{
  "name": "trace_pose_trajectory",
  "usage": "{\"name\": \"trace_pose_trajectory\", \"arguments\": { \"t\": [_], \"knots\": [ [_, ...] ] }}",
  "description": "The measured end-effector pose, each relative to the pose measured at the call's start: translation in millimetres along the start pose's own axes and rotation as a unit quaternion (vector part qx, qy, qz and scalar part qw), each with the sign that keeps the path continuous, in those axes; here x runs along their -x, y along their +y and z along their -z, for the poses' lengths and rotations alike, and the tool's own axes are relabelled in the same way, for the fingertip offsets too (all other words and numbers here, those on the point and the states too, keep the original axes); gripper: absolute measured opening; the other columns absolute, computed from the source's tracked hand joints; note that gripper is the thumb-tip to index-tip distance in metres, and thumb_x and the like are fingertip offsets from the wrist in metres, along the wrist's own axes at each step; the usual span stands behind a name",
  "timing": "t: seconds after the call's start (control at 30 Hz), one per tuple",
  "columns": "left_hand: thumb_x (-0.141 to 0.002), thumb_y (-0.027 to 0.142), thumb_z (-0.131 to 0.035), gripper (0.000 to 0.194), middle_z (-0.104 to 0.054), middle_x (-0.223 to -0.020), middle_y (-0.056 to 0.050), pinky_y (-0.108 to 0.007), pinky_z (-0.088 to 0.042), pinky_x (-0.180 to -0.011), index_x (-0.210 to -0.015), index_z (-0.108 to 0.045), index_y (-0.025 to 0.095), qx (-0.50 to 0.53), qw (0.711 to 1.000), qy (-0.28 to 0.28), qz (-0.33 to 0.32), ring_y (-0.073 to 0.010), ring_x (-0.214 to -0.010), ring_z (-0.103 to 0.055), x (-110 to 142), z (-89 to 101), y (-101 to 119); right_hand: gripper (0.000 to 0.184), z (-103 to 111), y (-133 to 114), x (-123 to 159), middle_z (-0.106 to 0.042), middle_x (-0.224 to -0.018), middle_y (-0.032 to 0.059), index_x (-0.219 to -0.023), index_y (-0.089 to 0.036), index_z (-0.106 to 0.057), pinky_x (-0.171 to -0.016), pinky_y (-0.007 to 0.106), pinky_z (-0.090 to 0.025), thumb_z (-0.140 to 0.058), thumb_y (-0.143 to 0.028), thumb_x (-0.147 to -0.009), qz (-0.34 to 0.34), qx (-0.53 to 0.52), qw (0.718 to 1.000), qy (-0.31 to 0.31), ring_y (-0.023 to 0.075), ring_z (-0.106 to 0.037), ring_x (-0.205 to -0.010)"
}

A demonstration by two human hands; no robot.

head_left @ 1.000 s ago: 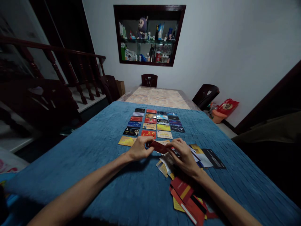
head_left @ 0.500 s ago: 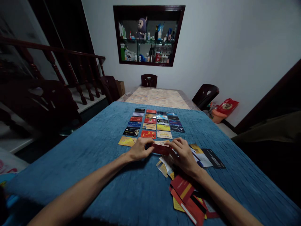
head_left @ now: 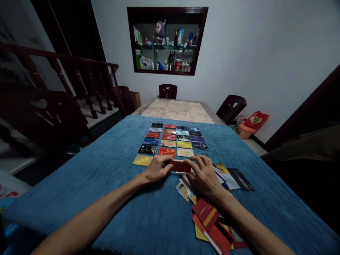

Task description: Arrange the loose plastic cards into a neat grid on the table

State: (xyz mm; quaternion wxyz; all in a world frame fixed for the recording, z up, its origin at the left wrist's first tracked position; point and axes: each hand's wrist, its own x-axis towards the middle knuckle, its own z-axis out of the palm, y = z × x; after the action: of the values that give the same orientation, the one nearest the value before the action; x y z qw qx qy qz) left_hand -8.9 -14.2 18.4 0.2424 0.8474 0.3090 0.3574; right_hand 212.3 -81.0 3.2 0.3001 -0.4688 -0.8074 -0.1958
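Note:
Between both hands a dark red card (head_left: 181,166) is held by its two ends, tilted up off the cloth. My left hand (head_left: 157,168) pinches its left end with thumb and fingers. At the right end, my right hand (head_left: 204,174) grips it with bent fingers. A pale card lies partly hidden behind it. Beyond the hands, several cards lie in columns, among them a red card (head_left: 167,152), a cream card (head_left: 185,152) and a gold card (head_left: 142,160) left of my left hand. Loose cards, including a red and gold one (head_left: 206,213), are heaped under and beside my right forearm.
A blue cloth (head_left: 106,184) covers the near part of the table, with the bare patterned tabletop (head_left: 176,109) beyond. A black card (head_left: 241,179) lies right of my right hand. Dark wooden chairs (head_left: 168,91) stand around the table.
The dark red card has tipped more upright and its face now shows level between the hands. Both hands stay in nearly the same place.

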Motion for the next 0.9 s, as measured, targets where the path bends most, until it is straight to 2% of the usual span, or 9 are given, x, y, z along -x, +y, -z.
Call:
{"name": "trace_pose_trajectory", "arguments": {
  "t": [0.6, 0.77, 0.9],
  "knots": [
    [-0.08, 0.015, -0.061, 0.01, -0.073, -0.084, -0.002, -0.026, -0.048, -0.074, -0.084, -0.07, 0.015, 0.02, 0.999, -0.002, 0.041, -0.0169, -0.077, -0.065, -0.9, 3.0, 2.4, 0.032, 3.5, -2.2, -4.3, -0.056, -0.112, 0.0132, -0.121, -0.016, -0.058, -0.087, 0.043, -0.042, -0.056, -0.016, -0.089, 0.042, 0.056, 0.995, 0.064, 0.0286, -0.047, -0.105],
    [-0.08, 0.014, -0.06, 0.017, -0.074, -0.09, -0.003, -0.026, -0.049, -0.075, -0.095, -0.069, 0.016, 0.037, 0.999, 0.009, 0.031, -0.017, -0.08, -0.066, -0.7, 1.5, 1.3, 0.034, 2.3, 0.1, -2.4, -0.056, -0.112, 0.014, -0.125, -0.015, -0.056, -0.087, 0.043, -0.043, -0.053, -0.015, -0.091, 0.05, 0.054, 0.995, 0.065, 0.0285, -0.047, -0.106],
    [-0.08, 0.013, -0.06, 0.023, -0.073, -0.089, -0.003, -0.026, -0.05, -0.072, -0.102, -0.067, 0.016, 0.05, 0.998, 0.023, 0.031, -0.0164, -0.078, -0.066, -0.4, 0.7, 2.1, 0.033, 2.9, 1.4, -2.5, -0.058, -0.112, 0.0139, -0.125, -0.015, -0.057, -0.088, 0.043, -0.043, -0.053, -0.015, -0.092, 0.055, 0.049, 0.995, 0.071, 0.028, -0.048, -0.105]
  ]
}}
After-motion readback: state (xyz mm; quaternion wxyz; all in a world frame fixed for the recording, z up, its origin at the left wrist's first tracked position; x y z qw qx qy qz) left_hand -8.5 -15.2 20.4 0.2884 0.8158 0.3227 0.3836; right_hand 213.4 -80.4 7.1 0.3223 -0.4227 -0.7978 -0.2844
